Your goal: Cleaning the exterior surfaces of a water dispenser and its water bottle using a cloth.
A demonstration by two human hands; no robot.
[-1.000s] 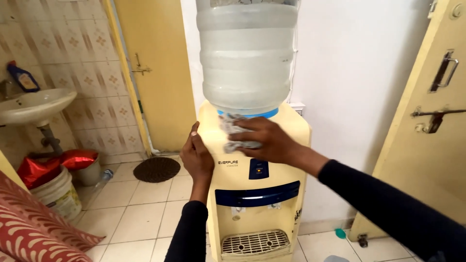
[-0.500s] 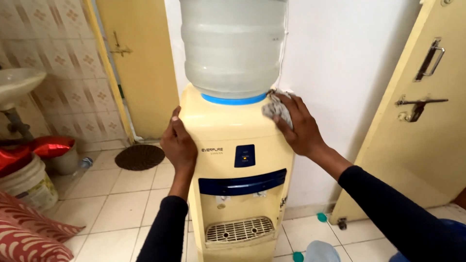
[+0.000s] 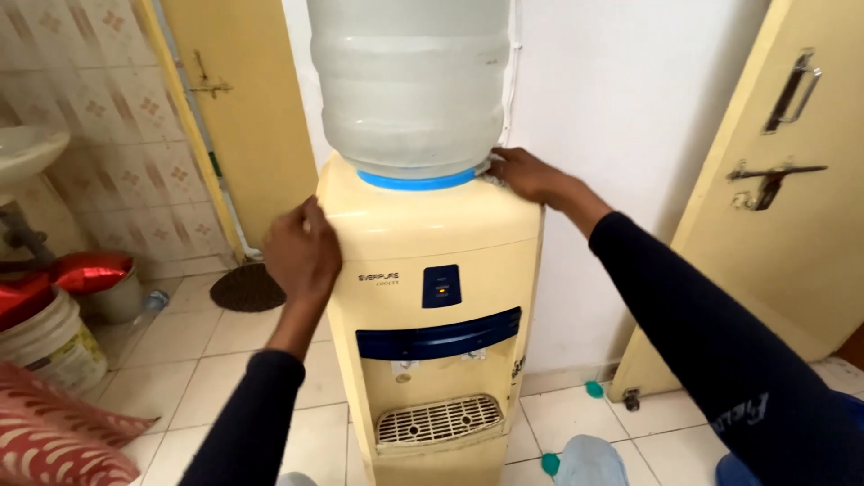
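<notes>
A cream water dispenser (image 3: 432,234) with a blue tap panel stands against the white wall. A large clear water bottle (image 3: 409,81) sits upside down on its top. My left hand (image 3: 301,252) grips the dispenser's upper left edge. My right hand (image 3: 531,175) lies on the back right of the top, beside the bottle's blue collar. It presses a small pale cloth (image 3: 491,167), mostly hidden under the fingers.
A yellow door (image 3: 243,99) and a tiled wall are on the left, with a sink (image 3: 27,148), a white bucket (image 3: 49,346), a red bag (image 3: 81,270) and a dark round mat (image 3: 247,288). Another yellow door (image 3: 792,180) stands right. An empty bottle (image 3: 589,459) lies by the dispenser's foot.
My right hand with the cloth has slid from the front of the bottle's neck around the collar to the back right of the top. My left hand has stayed on the left edge.
</notes>
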